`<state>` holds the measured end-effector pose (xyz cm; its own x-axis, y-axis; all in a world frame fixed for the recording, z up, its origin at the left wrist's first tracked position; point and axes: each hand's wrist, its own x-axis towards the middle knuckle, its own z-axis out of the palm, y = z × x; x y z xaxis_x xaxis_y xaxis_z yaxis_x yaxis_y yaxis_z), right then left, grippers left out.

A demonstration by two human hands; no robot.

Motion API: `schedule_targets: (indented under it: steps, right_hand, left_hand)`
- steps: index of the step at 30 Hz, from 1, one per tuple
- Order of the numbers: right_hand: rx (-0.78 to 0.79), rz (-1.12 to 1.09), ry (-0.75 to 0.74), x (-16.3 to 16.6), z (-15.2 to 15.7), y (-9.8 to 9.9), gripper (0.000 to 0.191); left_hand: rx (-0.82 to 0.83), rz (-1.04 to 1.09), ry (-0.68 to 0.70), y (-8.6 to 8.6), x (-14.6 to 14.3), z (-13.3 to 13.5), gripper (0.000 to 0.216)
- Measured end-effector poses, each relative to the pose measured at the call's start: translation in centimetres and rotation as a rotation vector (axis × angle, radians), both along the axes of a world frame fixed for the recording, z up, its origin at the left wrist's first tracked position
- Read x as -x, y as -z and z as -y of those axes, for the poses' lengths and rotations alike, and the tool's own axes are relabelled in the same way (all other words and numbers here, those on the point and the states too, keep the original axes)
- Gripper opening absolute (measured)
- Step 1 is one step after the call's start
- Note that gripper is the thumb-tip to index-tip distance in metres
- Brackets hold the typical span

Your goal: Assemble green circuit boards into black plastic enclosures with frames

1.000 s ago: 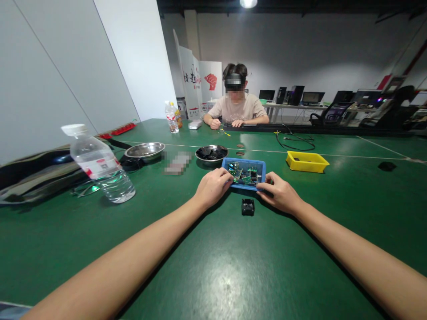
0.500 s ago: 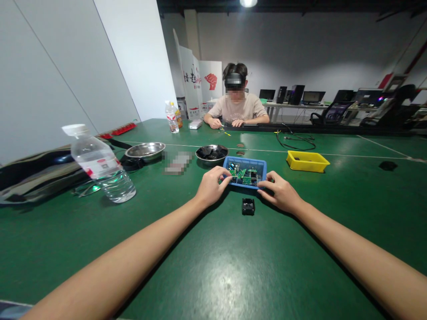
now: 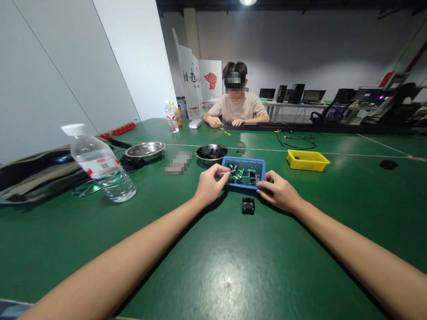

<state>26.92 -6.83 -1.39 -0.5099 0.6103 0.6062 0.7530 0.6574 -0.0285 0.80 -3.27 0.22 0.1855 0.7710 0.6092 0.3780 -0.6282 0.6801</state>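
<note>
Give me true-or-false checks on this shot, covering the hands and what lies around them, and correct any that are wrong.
1. The blue bin contains green circuit boards. True.
2. The black part sits inside the blue bin. False: the black part is on the table, nearer the camera.
3. The right hand is at the blue bin's right side. True.
4. The yellow tray is left of the blue bin. False: the yellow tray is to its right.
</note>
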Motion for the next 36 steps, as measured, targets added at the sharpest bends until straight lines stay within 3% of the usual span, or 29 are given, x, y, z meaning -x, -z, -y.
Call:
schedule_targets:
  steps: [4,9,17,27,32,36]
  right_hand:
    - [-0.052,0.032,-0.037,0.4,0.0,-0.1,0.022]
    - [-0.081,0.043,-0.062,0.9,0.1,-0.2,0.021]
    - [-0.125,0.12,-0.075,1.5,0.5,-0.7,0.023]
    - [-0.099,0.064,-0.106,1.6,0.1,-0.3,0.02]
    - [-0.006,0.033,-0.064,1.3,-0.1,0.0,0.022]
    - [0.038,-0.062,-0.052,1.1,-0.2,0.2,0.022]
  left_hand:
    - [-0.195,-0.14,0.024,0.0,0.0,0.0,0.005]
    - [-0.386,-0.339,0.088,0.1,0.2,-0.5,0.009]
    - [-0.559,-0.372,0.069,-0.1,-0.1,-0.8,0.012]
    - [-0.57,-0.425,-0.045,0.4,-0.3,-1.4,0.013]
    - [-0.509,-0.468,-0.062,0.0,-0.1,-1.0,0.015]
    - [-0.432,-0.554,-0.174,-0.5,0.3,-0.6,0.01]
